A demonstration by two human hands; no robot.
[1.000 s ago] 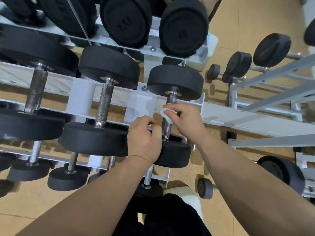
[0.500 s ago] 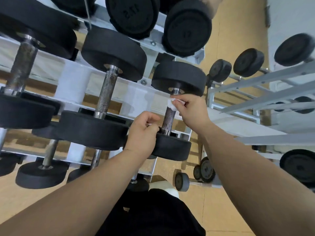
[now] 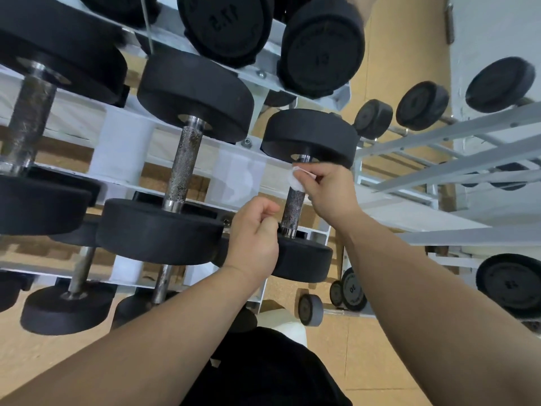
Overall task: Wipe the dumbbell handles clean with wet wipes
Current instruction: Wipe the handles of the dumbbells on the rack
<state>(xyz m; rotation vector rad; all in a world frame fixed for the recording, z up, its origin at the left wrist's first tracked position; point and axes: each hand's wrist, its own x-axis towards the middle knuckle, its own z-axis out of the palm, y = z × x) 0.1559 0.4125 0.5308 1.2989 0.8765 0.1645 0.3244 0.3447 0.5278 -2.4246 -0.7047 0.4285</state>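
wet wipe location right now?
Head view, right of centre: the wet wipe is pinched in the right hand against the upper end of the dumbbell handle, just below that dumbbell's upper black head.

Handle (image 3: 293, 208) boxed between its two heads (image 3: 310, 136), neighbouring dumbbell (image 3: 187, 159) close left, open floor (image 3: 369, 356) on the right.

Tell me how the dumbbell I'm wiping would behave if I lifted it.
Probably heavy for its size: thick end weights. Likely to roll once off the rack, its ends being round. The knurled handle under the wet wipe should grip well.
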